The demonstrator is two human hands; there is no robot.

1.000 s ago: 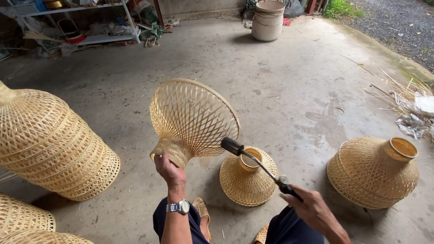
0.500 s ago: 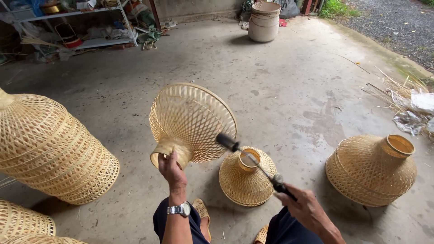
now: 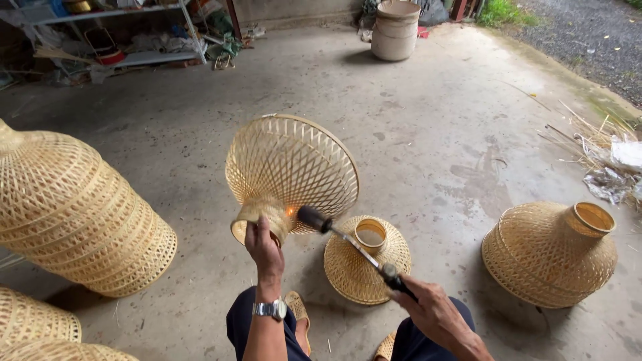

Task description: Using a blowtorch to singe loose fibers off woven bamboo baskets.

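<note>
Two hands engaged: left hand clenched round the woven bamboo shade neck, raised clear of the floor, right hand fist-gripping the torch, flame against the weave.

We saw a stack of woven shades lying at the left and a single shade at the right. Between them a smaller shade stood on the floor, with a bucket far behind.

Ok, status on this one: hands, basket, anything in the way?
Left hand grips woven basket by its neck. Right hand holds torch, flame on weave. Nothing between.
</note>
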